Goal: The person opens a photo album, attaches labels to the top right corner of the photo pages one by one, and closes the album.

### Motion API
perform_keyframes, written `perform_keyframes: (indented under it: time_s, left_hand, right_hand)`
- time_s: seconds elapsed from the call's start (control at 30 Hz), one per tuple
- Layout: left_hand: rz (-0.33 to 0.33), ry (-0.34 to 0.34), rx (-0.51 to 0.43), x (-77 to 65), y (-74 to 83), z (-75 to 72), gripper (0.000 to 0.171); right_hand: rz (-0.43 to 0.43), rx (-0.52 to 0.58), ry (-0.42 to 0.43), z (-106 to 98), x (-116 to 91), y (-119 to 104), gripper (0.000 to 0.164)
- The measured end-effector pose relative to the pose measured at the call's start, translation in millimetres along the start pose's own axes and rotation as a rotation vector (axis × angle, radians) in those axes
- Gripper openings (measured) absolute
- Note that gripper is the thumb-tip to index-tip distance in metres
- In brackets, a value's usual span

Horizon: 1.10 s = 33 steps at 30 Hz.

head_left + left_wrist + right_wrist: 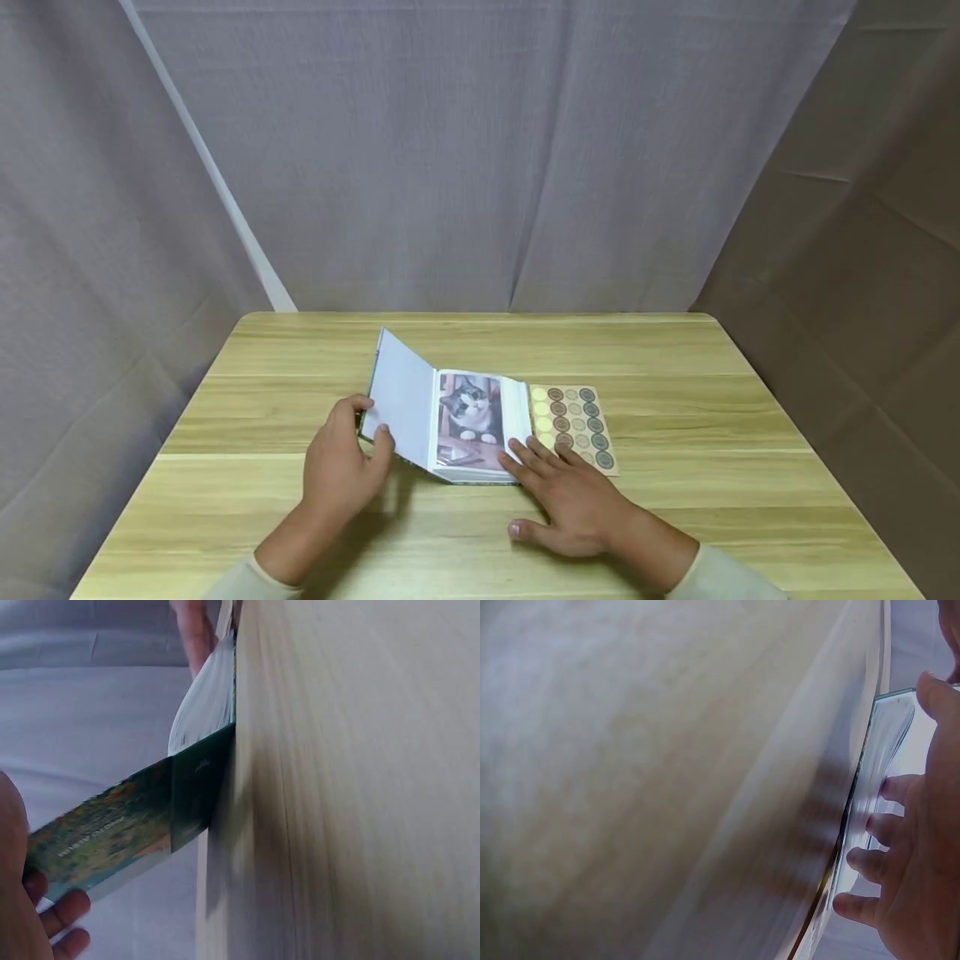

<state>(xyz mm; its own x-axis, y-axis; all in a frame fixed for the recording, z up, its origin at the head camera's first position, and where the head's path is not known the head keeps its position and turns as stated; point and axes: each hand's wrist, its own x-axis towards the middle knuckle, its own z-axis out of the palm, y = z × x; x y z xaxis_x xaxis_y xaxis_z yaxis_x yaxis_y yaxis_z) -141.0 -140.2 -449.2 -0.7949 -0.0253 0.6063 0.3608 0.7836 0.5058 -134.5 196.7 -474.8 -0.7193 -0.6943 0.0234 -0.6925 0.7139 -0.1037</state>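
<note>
I'm seeing the photo album [517, 408] lying open on the table [660, 400], its tilted cover [405, 408] being pinched between the left hand's [345, 467] thumb and fingers, while the right hand [573, 504] is resting spread fingers at the right edge of the pages [206, 705]. I'm judging that a loosening pinch could be dropping the cover, and a dragging right palm shifting the sheet beside. I'm counting one album, one visible cat photo [471, 408], one sticker sheet [577, 417], two hands.

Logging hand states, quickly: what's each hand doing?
Left hand: holding the raised, green-patterned cover of the rectangular photo album.
Right hand: open, partly over the album's right edge.
</note>
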Motion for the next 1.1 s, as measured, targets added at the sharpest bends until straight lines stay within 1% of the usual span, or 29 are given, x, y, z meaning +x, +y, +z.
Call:
perform_keyframes:
  time_s: [0.07, 0.13, 0.2, 0.23, 0.33, 0.47, 0.57, 0.6, 0.67, 0.8, 0.93, 1.1]
  left_hand:
    - [-0.038, 0.018, 0.032, 1.0, -3.2, -2.5, 0.030]
    - [-0.055, 0.021, 0.081, 1.7, -6.8, -5.2, 0.023]
    - [-0.068, 0.001, 0.138, 1.8, -10.4, -7.8, 0.019]
    - [-0.080, -0.021, 0.167, 1.5, -12.1, -8.9, 0.018]
    - [-0.135, -0.116, 0.241, 0.6, -15.6, -11.7, 0.020]
    - [-0.265, -0.315, 0.306, 0.4, -16.6, -14.6, 0.029]
    - [-0.331, -0.447, 0.331, 1.2, -16.7, -15.3, 0.032]
    - [-0.341, -0.479, 0.338, 1.2, -17.1, -15.0, 0.032]
    - [-0.348, -0.523, 0.348, 1.5, -18.0, -14.5, 0.031]
    - [-0.336, -0.564, 0.376, 1.4, -19.1, -12.6, 0.030]
    - [-0.316, -0.574, 0.405, 0.5, -19.6, -9.7, 0.028]
    - [-0.285, -0.575, 0.424, -0.5, -17.9, -7.1, 0.025]
  right_hand:
    - [-0.001, -0.002, 0.004, 0, 0, 0, 0.085]
    - [-0.002, -0.006, 0.008, 0, 0, 0, 0.085]
    - [0.000, -0.008, 0.006, 0, 0, 1, 0.085]
    - [0.003, -0.010, 0.001, 0, 1, 1, 0.085]
    - [0.008, -0.012, -0.010, -1, 1, 1, 0.086]
    - [0.005, -0.011, -0.010, 0, 1, 1, 0.086]
    - [0.003, -0.006, -0.002, 1, 0, 1, 0.086]
    - [0.002, -0.003, 0.001, 2, 0, 1, 0.086]
    - [0.003, 0.004, 0.002, 2, 0, 1, 0.086]
    - [0.006, 0.013, -0.007, 2, -1, 2, 0.086]
    - [0.012, 0.020, -0.021, 2, -1, 2, 0.086]
    - [0.012, 0.019, -0.015, 3, -1, 2, 0.085]
